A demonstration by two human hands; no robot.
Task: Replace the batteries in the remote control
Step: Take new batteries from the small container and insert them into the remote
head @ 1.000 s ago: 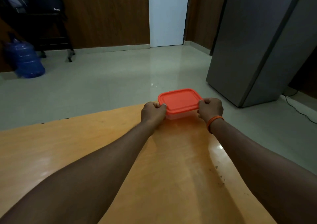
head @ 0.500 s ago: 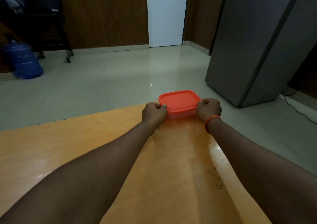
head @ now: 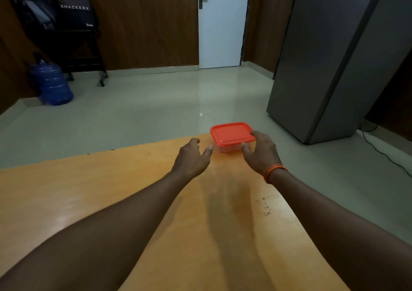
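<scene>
Lidded container (head: 231,134), contents unclear, on table (head: 111,190)

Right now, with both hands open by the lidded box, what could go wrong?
1. The red-lidded box sits at the table's far edge; a nudge could tip it onto the floor.
2. The right hand touches only one lid corner, and the left hand is off the box, so prying could slide it.

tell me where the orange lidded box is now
The box sits at the table's far edge, right of centre, between the open left hand and right hand.
</scene>
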